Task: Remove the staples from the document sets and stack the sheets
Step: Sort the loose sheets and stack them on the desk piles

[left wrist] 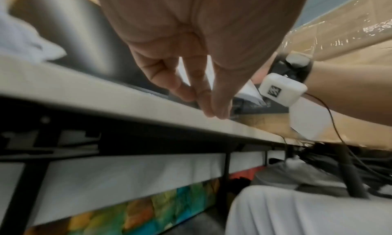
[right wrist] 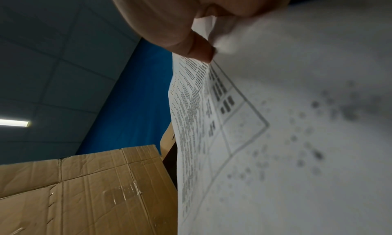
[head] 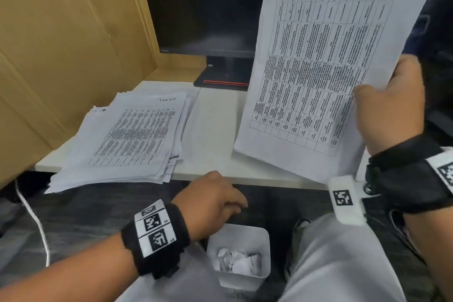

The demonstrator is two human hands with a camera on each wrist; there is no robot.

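Note:
My right hand holds a document set upright above the desk, thumb on the front of its right edge. "Admin" is handwritten over its printed table. The right wrist view shows the thumb pinching the sheets near a corner. A loose stack of sheets lies on the desk's left side. My left hand hovers below the desk edge, over a small white bin. Its fingertips are drawn together, and I see nothing between them. No staple is visible.
The bin, holding crumpled paper scraps, sits between my knees. A dark monitor stands at the back of the white desk. A cardboard panel walls the left side. A white cable hangs below the desk.

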